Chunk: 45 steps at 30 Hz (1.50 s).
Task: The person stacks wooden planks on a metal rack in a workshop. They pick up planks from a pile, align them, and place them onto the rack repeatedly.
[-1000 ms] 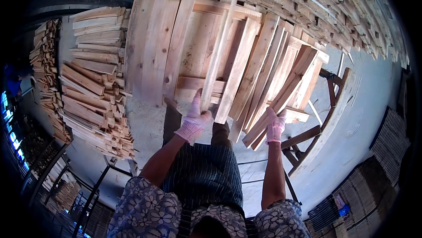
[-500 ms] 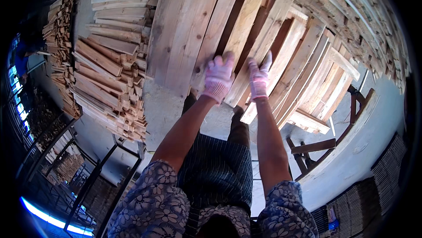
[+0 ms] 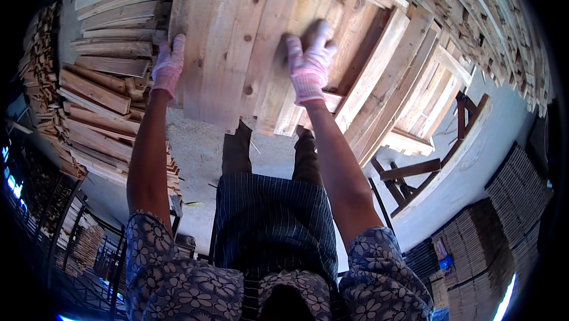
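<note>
Several pale wooden planks (image 3: 237, 54) lie side by side in front of me, edge to edge at the left and middle. My left hand (image 3: 168, 69), in a pink and white knit glove, is at the outer left edge of the leftmost plank, fingers stretched forward. My right hand (image 3: 311, 63), gloved the same way, rests on the right part of the plank row with its thumb and fingers spread. Both hands look open. To the right of that hand, a wooden frame (image 3: 379, 42) shows a darker gap between its boards.
Stacked wood strips (image 3: 106, 90) stand at the left, and a long pile of thin slats (image 3: 498, 31) runs along the far right. A smaller slatted wooden piece (image 3: 424, 105) lies to the right, near a dark brown wooden stand (image 3: 415, 170). Grey floor (image 3: 195, 155) shows around my legs.
My hands have moved apart, the left one out to the left edge of the planks. Gaps between the middle planks have closed. The view has shifted somewhat.
</note>
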Each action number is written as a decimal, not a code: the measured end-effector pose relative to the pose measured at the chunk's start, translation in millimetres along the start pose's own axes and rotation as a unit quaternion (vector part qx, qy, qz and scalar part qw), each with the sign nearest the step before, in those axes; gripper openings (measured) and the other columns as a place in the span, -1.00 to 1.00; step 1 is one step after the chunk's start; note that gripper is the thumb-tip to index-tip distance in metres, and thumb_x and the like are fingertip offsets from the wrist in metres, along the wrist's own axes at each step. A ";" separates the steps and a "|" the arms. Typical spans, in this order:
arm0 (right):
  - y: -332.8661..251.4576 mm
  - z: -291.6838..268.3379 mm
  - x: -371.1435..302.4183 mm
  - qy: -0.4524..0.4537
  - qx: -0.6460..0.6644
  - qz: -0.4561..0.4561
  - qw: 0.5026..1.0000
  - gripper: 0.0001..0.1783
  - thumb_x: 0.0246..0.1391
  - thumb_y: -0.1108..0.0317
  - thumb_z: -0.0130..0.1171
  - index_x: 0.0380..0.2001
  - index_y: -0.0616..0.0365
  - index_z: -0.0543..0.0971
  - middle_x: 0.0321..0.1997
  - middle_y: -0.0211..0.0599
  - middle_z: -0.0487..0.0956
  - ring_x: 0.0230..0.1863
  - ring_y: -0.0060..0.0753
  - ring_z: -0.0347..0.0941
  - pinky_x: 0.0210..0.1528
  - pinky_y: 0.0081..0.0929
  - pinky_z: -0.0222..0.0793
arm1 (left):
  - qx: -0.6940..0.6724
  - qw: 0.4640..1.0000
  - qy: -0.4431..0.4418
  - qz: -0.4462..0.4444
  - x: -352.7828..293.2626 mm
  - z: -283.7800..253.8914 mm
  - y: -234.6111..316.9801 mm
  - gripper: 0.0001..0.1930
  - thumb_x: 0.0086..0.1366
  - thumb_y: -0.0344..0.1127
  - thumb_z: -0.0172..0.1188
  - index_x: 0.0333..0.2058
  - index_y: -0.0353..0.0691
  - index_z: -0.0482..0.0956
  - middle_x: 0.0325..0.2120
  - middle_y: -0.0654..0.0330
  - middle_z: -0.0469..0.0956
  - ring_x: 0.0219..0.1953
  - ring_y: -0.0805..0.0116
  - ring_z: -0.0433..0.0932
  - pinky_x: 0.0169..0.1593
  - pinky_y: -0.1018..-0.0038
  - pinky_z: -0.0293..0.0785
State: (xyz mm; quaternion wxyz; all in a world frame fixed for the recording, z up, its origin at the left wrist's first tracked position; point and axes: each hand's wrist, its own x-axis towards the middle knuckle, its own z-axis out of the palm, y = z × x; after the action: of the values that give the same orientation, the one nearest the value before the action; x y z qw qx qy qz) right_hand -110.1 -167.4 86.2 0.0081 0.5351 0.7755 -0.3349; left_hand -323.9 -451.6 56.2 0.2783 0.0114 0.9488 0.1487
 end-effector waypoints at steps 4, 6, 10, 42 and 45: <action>8.3 -21.4 9.2 -0.089 0.049 -0.001 0.995 -0.06 0.07 -0.07 0.32 0.44 -0.21 0.11 0.35 0.21 0.18 0.30 0.32 0.26 0.28 0.02 0.31 | 0.031 0.998 -0.039 -0.023 -8.2 -6.4 30.8 -0.05 0.33 0.52 -0.23 0.34 -0.23 0.19 0.18 -0.35 0.41 0.28 -0.31 0.32 0.31 0.10 0.24; 21.9 -55.4 22.3 -0.176 0.037 -0.069 0.981 -0.14 0.07 -0.08 0.31 0.39 -0.21 0.23 0.28 0.17 0.30 0.29 0.21 0.30 0.28 0.03 0.29 | 0.020 1.000 -0.001 -0.018 -8.8 -10.9 24.9 -0.14 0.38 0.39 -0.12 0.34 -0.25 0.18 0.18 -0.31 0.42 0.25 -0.26 0.37 0.31 0.12 0.26; 102.4 -153.3 30.7 0.102 -0.216 0.004 0.971 -0.10 0.05 -0.13 0.30 0.39 -0.14 0.21 0.30 0.15 0.32 0.33 0.24 0.22 0.26 0.09 0.24 | -0.032 0.961 0.108 0.254 -92.3 -7.7 134.2 -0.29 0.38 0.08 0.16 0.33 -0.23 0.23 0.17 -0.20 0.44 0.22 -0.13 0.44 0.32 0.16 0.31; 211.3 -254.4 -24.0 0.090 0.090 0.103 0.987 -0.28 0.16 0.26 0.35 0.28 0.21 0.24 0.13 0.03 0.49 0.10 -0.19 0.44 0.19 -0.31 0.36 | 0.310 0.873 0.125 0.355 -205.0 212.1 309.1 -0.30 -0.08 -0.14 0.43 0.05 -0.23 0.37 0.07 -0.07 0.30 0.10 -0.09 0.35 0.10 -0.01 0.33; 202.4 -206.5 -19.0 0.056 0.137 0.075 0.986 -0.15 0.14 0.27 0.34 0.38 0.31 0.17 0.30 0.12 0.40 0.31 -0.12 0.34 0.34 -0.30 0.24 | 0.308 0.855 0.111 0.402 -191.0 185.7 314.7 -0.30 -0.20 -0.10 0.46 -0.06 -0.24 0.41 0.03 -0.06 0.30 0.09 -0.07 0.32 0.08 -0.03 0.28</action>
State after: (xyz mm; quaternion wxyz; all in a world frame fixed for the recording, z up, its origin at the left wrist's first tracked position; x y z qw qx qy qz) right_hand 138.6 -32.9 150.0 -0.0836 0.6054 0.6791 -0.4065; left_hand -83.1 -119.7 98.5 0.0692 0.4600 0.8837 -0.0520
